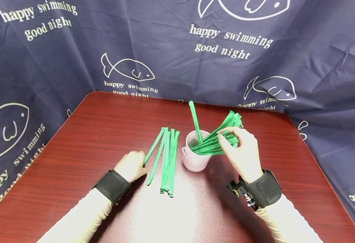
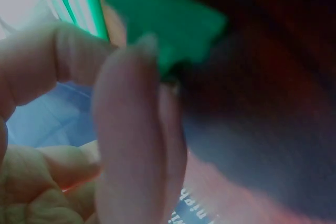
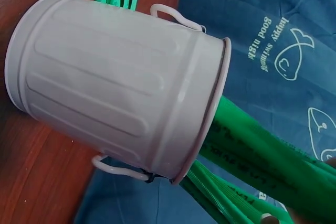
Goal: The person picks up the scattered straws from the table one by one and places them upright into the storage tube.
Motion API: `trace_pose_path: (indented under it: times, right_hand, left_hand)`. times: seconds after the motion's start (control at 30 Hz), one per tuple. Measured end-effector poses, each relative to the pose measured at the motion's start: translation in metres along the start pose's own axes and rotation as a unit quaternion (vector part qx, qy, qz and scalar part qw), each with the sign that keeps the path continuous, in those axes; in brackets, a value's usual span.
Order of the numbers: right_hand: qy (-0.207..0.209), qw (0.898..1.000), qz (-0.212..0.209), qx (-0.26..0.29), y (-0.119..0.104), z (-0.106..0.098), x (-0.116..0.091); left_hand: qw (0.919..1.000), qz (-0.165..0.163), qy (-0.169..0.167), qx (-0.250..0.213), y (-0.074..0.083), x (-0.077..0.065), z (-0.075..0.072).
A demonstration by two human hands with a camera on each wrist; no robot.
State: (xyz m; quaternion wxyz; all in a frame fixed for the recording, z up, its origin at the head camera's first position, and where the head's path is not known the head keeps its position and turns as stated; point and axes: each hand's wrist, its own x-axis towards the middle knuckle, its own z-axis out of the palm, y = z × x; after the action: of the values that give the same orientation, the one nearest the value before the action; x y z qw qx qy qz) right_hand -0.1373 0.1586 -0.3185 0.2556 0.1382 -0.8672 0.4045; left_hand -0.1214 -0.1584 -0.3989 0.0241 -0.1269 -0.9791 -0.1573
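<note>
My left hand (image 1: 132,166) is at the left of a loose row of slim green stick packets (image 1: 172,158) on the table. It pinches the near end of the leftmost stick packet (image 1: 153,146); in the left wrist view, that green packet end (image 2: 168,24) shows at my fingertips. To the right stands a pale pink bucket (image 1: 195,164) with side handles, and a bunch of green packets (image 1: 212,145) leans out over its right rim. My right hand (image 1: 244,150) is at this bunch, thumb and index fingertips close together on a packet. Dark print marks the packets (image 3: 252,150).
One green packet (image 1: 194,116) stands up from the bucket's back, apart from the bunch. The reddish-brown table (image 1: 113,121) has a dark blue printed curtain (image 1: 171,44) behind it and at both sides. Glare lies on the table's near middle.
</note>
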Motion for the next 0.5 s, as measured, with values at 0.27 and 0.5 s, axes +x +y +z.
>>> trace_pose_path:
  times: [0.27, 0.5]
  right_hand:
    - [0.032, 0.998, -0.007, 0.051, -0.01, -0.003, -0.002]
    - [0.076, 0.995, -0.038, 0.044, -0.02, -0.005, -0.002]
  left_hand:
    - [0.9996, -0.012, -0.018, -0.02, -0.004, 0.005, -0.002]
    - [0.9956, 0.011, 0.071, -0.06, 0.002, 0.006, -0.008]
